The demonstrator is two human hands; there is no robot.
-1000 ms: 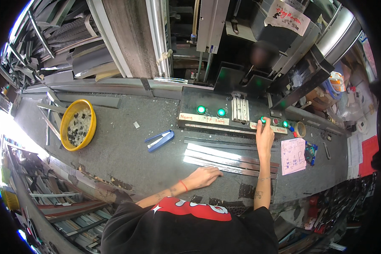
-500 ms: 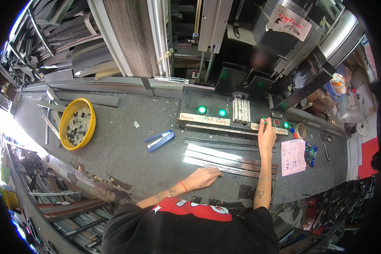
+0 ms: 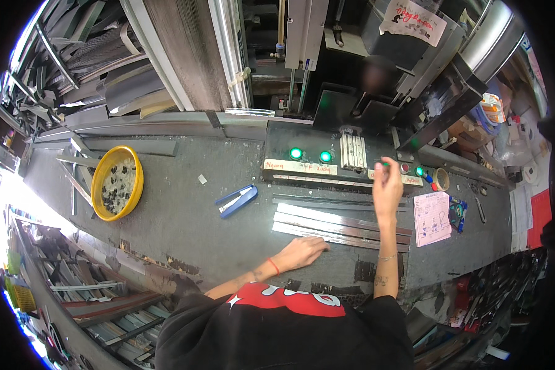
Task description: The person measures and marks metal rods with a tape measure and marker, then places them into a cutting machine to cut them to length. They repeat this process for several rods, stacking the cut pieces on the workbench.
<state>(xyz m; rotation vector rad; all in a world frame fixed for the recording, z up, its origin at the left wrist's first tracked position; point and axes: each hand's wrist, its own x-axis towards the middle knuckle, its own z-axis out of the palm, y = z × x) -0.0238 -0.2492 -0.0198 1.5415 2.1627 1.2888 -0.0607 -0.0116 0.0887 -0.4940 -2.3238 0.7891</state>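
My right hand (image 3: 386, 188) is raised at the front of a dark control box (image 3: 277, 139), its fingers slightly apart over a push button mostly hidden behind them. Lit green buttons (image 3: 325, 156) and a red button (image 3: 405, 168) sit along the same box. Between the button groups stands a bundle of short silvery bars (image 3: 352, 151). My left hand (image 3: 305, 251) lies on the grey bench with loosely extended fingers, beside the near edge of several long shiny metal strips (image 3: 327, 223). No object shows in either hand.
To the left are a yellow basket (image 3: 140, 179) of small black and clear pieces and a blue stapler (image 3: 236, 200). On the right lie a pink written sheet (image 3: 431, 222) and a tape roll (image 3: 441, 179). Dark machinery (image 3: 351, 105) rises behind the box.
My right hand's fingers have loosened and come a little off the button they were pressed to. My left hand stays by the strips. The whole view has shifted slightly.
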